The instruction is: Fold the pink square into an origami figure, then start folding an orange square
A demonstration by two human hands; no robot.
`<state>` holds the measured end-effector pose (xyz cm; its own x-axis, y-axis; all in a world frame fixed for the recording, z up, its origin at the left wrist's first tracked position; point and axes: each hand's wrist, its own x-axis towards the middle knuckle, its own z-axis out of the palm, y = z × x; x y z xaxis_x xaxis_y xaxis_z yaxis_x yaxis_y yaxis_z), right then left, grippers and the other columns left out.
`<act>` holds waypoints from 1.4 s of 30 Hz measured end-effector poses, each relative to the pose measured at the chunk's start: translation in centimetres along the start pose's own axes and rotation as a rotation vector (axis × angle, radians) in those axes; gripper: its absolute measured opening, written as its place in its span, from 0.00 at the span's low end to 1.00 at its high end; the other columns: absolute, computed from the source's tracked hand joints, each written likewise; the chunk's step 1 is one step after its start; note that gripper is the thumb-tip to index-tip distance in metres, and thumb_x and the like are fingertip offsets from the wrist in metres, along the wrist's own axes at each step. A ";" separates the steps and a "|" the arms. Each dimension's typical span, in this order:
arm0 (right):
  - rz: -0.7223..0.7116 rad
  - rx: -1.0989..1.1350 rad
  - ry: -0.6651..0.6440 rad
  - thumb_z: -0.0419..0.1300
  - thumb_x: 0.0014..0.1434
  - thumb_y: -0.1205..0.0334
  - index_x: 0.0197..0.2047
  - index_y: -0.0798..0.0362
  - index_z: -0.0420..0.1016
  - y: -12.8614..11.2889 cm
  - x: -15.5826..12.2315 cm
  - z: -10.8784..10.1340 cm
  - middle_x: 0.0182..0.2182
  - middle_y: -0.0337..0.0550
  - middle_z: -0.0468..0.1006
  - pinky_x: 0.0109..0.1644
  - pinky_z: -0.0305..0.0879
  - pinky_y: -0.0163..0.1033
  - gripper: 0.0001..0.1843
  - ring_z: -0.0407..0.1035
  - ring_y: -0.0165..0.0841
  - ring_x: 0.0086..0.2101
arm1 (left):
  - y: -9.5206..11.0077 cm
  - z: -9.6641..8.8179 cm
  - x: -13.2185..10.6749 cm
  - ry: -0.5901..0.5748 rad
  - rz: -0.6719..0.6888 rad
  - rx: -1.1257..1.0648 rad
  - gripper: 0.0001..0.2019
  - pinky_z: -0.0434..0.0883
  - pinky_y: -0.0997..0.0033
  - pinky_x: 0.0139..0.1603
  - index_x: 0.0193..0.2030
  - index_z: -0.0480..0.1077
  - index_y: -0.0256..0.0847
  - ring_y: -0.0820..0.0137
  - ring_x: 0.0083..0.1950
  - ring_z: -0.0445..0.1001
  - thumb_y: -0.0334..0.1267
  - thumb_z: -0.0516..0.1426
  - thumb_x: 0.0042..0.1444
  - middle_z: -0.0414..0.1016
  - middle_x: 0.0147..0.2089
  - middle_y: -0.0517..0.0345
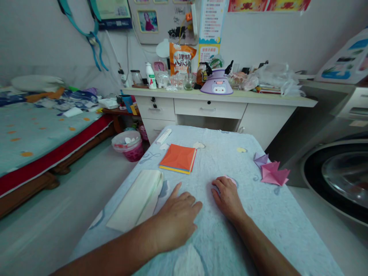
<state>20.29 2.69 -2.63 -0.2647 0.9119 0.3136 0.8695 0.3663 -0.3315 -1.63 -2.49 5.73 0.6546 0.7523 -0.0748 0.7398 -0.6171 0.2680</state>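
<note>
My left hand (176, 216) lies flat on the light blue cloth of the table (218, 237), fingers stretched out and holding nothing. My right hand (227, 197) rests just to its right with the fingers curled over a small pink piece of paper (231, 179), only an edge of which shows. A stack of coloured paper squares (178, 158) with an orange sheet on top lies beyond my left hand. Two folded paper shapes, one pink (274, 174) and one lilac (261, 159), sit at the table's right edge.
A folded cream cloth (138, 199) lies at the table's left. A white desk (218, 105) crowded with bottles, a snack bag and a purple cap stands behind. A bed (37, 134) is on the left, a pink bin (128, 145) on the floor, a washing machine (339, 168) on the right.
</note>
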 end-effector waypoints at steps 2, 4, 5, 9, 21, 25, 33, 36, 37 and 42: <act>0.005 0.005 -0.006 0.56 0.60 0.65 0.44 0.52 0.74 -0.1 0.0 0.0 0.41 0.48 0.73 0.51 0.59 0.46 0.10 0.65 0.40 0.44 | -2.2 -0.9 1.4 0.067 -0.033 0.036 0.18 0.45 0.45 0.69 0.54 0.67 0.44 0.59 0.60 0.66 0.38 0.57 0.55 0.72 0.55 0.51; 0.009 0.007 -0.007 0.56 0.60 0.65 0.44 0.52 0.74 -0.1 0.0 -0.1 0.42 0.48 0.73 0.51 0.59 0.46 0.10 0.65 0.40 0.44 | -5.3 -1.1 3.4 0.153 -0.134 0.065 0.21 0.48 0.48 0.69 0.57 0.65 0.42 0.57 0.65 0.61 0.37 0.57 0.56 0.66 0.62 0.47; 0.010 0.008 -0.005 0.56 0.60 0.65 0.44 0.52 0.74 -0.1 0.0 -0.1 0.41 0.48 0.73 0.51 0.59 0.46 0.10 0.65 0.40 0.44 | -6.9 -0.9 4.4 0.179 -0.181 0.064 0.23 0.50 0.49 0.68 0.58 0.64 0.41 0.57 0.67 0.58 0.36 0.57 0.55 0.63 0.64 0.46; 0.011 0.016 -0.001 0.56 0.60 0.65 0.44 0.52 0.74 -0.1 0.0 -0.2 0.42 0.48 0.73 0.51 0.59 0.47 0.10 0.65 0.41 0.44 | -11.9 0.4 7.5 0.235 -0.246 -0.041 0.34 0.50 0.50 0.68 0.62 0.60 0.42 0.54 0.70 0.53 0.36 0.62 0.47 0.56 0.68 0.44; 0.011 0.024 -0.001 0.55 0.60 0.64 0.44 0.52 0.74 -0.1 -0.2 -0.2 0.41 0.48 0.73 0.51 0.58 0.48 0.10 0.64 0.41 0.43 | -14.7 1.7 8.1 0.298 -0.200 -0.106 0.24 0.64 0.62 0.57 0.52 0.69 0.39 0.59 0.56 0.68 0.38 0.64 0.46 0.70 0.54 0.49; -0.002 0.019 0.013 0.55 0.60 0.64 0.44 0.52 0.74 0.0 -0.2 -0.1 0.41 0.48 0.73 0.50 0.58 0.47 0.10 0.65 0.41 0.43 | -14.9 2.0 8.2 0.334 -0.226 -0.104 0.21 0.64 0.61 0.54 0.47 0.70 0.40 0.59 0.52 0.68 0.39 0.65 0.44 0.70 0.50 0.52; 0.012 0.020 0.010 0.55 0.59 0.65 0.43 0.52 0.73 -0.2 -0.2 -0.5 0.40 0.48 0.73 0.51 0.59 0.48 0.09 0.65 0.41 0.43 | -14.5 2.2 7.8 0.373 -0.232 -0.143 0.16 0.64 0.62 0.53 0.43 0.72 0.41 0.60 0.51 0.69 0.39 0.64 0.47 0.72 0.46 0.54; 0.013 0.024 0.011 0.55 0.59 0.65 0.43 0.52 0.74 -0.2 -0.2 -0.4 0.40 0.48 0.73 0.51 0.59 0.48 0.10 0.65 0.41 0.43 | -14.2 1.8 7.6 0.389 -0.217 -0.171 0.12 0.66 0.63 0.52 0.43 0.73 0.40 0.62 0.49 0.71 0.40 0.61 0.52 0.74 0.46 0.52; 0.010 0.026 0.014 0.55 0.59 0.64 0.43 0.52 0.74 -0.1 -0.2 -0.4 0.40 0.48 0.73 0.51 0.59 0.48 0.10 0.65 0.41 0.43 | -14.1 1.7 7.5 0.396 -0.211 -0.180 0.11 0.66 0.64 0.51 0.43 0.73 0.40 0.62 0.48 0.71 0.39 0.59 0.53 0.74 0.45 0.52; 0.001 0.035 0.016 0.55 0.60 0.64 0.43 0.52 0.74 -0.1 -0.2 -0.4 0.40 0.48 0.73 0.51 0.59 0.48 0.09 0.66 0.41 0.43 | -13.5 1.1 7.6 0.474 -0.219 -0.190 0.08 0.69 0.67 0.46 0.38 0.73 0.41 0.65 0.43 0.74 0.33 0.52 0.58 0.77 0.39 0.54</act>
<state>20.48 2.38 -2.30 -0.2570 0.9093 0.3273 0.8545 0.3720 -0.3626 -6.50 11.32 0.46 0.3143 0.9071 0.2799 0.7810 -0.4147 0.4670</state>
